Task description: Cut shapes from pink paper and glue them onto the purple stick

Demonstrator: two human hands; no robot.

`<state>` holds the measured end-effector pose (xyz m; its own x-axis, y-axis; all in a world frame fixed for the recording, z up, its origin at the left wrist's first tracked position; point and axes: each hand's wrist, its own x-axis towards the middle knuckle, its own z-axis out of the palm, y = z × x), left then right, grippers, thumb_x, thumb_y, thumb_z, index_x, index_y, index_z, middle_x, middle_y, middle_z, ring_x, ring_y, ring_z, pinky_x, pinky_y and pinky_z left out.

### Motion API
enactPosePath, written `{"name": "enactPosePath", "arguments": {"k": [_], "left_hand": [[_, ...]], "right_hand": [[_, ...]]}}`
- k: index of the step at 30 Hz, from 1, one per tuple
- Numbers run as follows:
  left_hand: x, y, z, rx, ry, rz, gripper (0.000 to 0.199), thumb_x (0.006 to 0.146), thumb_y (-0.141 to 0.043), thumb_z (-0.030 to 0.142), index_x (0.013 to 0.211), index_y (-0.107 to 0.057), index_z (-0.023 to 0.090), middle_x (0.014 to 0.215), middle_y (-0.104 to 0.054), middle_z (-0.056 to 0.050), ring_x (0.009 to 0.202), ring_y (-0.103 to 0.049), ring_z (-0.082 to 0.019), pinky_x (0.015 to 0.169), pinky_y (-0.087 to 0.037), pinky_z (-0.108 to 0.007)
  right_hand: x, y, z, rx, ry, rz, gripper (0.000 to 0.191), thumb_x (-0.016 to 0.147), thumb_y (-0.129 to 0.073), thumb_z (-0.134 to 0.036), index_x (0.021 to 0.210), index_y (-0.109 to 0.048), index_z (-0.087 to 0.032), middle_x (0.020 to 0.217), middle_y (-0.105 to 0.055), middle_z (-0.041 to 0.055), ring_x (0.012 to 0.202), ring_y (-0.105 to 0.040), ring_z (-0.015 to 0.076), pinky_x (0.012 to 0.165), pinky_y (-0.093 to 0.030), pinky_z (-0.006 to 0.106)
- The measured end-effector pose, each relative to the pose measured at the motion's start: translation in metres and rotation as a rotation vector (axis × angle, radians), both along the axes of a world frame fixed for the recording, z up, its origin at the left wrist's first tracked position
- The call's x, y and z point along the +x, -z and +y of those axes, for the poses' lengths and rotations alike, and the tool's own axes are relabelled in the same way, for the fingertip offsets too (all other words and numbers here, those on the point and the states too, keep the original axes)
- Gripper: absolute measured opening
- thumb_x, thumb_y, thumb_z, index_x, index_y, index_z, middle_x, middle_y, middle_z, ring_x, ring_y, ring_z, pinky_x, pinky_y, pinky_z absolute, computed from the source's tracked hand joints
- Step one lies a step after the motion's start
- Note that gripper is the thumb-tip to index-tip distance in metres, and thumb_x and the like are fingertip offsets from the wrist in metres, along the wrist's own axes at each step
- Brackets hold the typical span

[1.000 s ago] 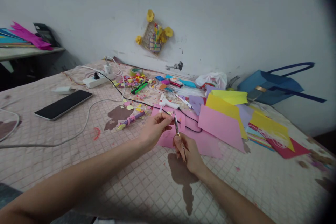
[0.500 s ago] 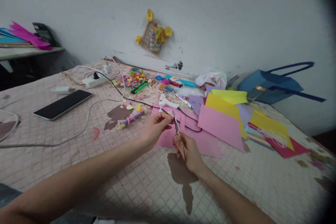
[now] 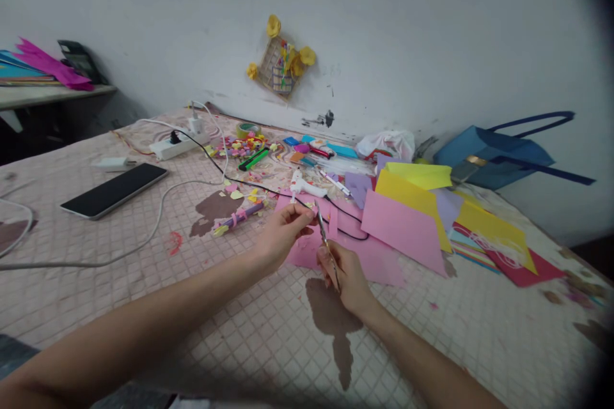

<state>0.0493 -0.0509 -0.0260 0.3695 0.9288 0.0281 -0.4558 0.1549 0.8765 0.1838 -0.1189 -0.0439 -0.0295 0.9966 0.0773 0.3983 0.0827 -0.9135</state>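
Over the middle of the table, my right hand (image 3: pixel 343 271) grips a pair of scissors (image 3: pixel 323 230) by the handles, blades pointing away from me. Just left of the blade tips is my left hand (image 3: pixel 286 235), its thumb and fingertips pinched together. Whatever is in that pinch is too small to make out. Beneath both hands lie pink paper sheets (image 3: pixel 378 263). Behind them a white glue gun (image 3: pixel 307 186) rests on the paper, its black cord looping to the right. To the left lies a purple paper roll (image 3: pixel 242 216) with pink bands and a yellowish end.
A black phone (image 3: pixel 115 190), a white power strip (image 3: pixel 178 146) and cables lie on the left. Paper scraps (image 3: pixel 240 146), a green cutter (image 3: pixel 255 159) and a tape roll (image 3: pixel 248 130) sit behind. Coloured sheets (image 3: pixel 407 223) and a blue bag (image 3: pixel 494 156) are on the right.
Both hands and the scissors stay in almost the same place. The view has shifted only very slightly.
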Motion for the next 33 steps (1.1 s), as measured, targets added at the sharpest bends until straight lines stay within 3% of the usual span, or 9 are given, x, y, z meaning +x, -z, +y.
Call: {"name": "enactPosePath", "arguments": {"k": [26, 33], "left_hand": [[-0.009, 0.003, 0.018, 0.171, 0.105, 0.107, 0.017, 0.077, -0.064, 0.030, 0.075, -0.057, 0.015, 0.075, -0.062, -0.001, 0.072, -0.058, -0.010, 0.069, -0.043, -0.024], [-0.011, 0.002, 0.023, 0.126, 0.124, 0.111, 0.017, 0.076, -0.066, 0.029, 0.073, -0.058, 0.014, 0.080, -0.066, -0.004, 0.077, -0.060, -0.012, 0.074, -0.044, -0.026]], "right_hand": [[0.004, 0.001, 0.000, 0.009, -0.005, -0.019, 0.037, 0.087, -0.041, -0.050, 0.066, -0.044, -0.019, 0.048, -0.039, -0.0066, 0.037, -0.039, 0.0078, 0.038, -0.031, 0.020], [0.009, 0.000, 0.002, -0.034, 0.021, 0.052, 0.038, 0.084, -0.046, -0.052, 0.066, -0.046, -0.018, 0.049, -0.039, -0.0068, 0.036, -0.038, 0.0065, 0.037, -0.031, 0.019]]}}
